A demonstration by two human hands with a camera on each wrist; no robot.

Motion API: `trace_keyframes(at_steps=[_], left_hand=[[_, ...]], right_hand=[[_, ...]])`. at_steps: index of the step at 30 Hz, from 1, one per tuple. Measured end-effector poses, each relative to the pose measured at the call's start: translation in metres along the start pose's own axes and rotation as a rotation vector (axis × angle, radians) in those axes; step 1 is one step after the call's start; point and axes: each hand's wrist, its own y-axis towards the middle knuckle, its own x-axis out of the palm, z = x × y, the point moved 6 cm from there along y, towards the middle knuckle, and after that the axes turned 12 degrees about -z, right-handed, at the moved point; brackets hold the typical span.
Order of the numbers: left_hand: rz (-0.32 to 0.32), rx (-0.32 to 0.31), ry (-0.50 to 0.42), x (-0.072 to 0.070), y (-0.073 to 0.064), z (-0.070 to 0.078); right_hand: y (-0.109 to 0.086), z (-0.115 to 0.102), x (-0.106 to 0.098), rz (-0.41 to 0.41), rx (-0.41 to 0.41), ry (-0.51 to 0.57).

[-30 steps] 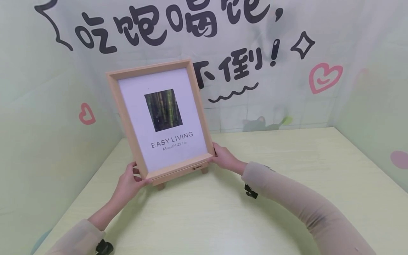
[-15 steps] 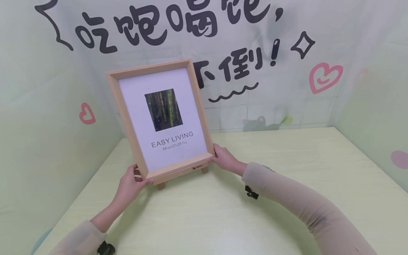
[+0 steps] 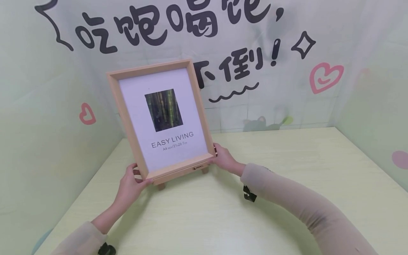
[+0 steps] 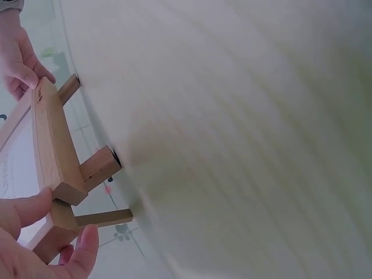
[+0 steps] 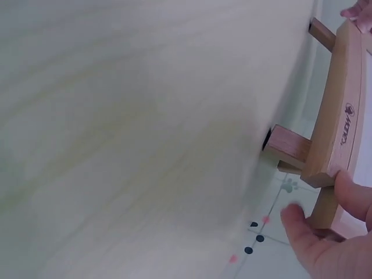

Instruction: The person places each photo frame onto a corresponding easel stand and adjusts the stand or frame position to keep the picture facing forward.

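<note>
A light wooden picture frame with a bamboo picture and the words "EASY LIVING" stands leaning back on a small wooden easel, its front ledge under the frame. My left hand grips the lower left corner, thumb in front and fingers behind. At the lower right corner, my right hand holds the frame the same way. The left wrist view shows a short easel leg and a thinner rear leg meeting the table. In the right wrist view, another leg sits below the ledge.
The pale wooden table spreads in front and to the right. A printed cloth wall with large black lettering stands close behind the frame. Side walls rise at left and right.
</note>
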Motion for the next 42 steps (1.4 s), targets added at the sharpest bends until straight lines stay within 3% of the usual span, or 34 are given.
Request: trace_keyframes(at_steps=[9, 16, 42], left_hand=[[-0.031, -0.045, -0.183, 0.007, 0.002, -0.003], [-0.047, -0.080, -0.290, 0.013, 0.001, -0.005], [-0.044, -0.054, -0.327, 0.012, 0.002, -0.007]], right_hand=[[0.001, 0.006, 0.003, -0.040, 0.043, 0.205], [-0.001, 0.006, 0.004, -0.036, 0.066, 0.267], [0.003, 0.010, 0.009, -0.099, 0.055, 0.299]])
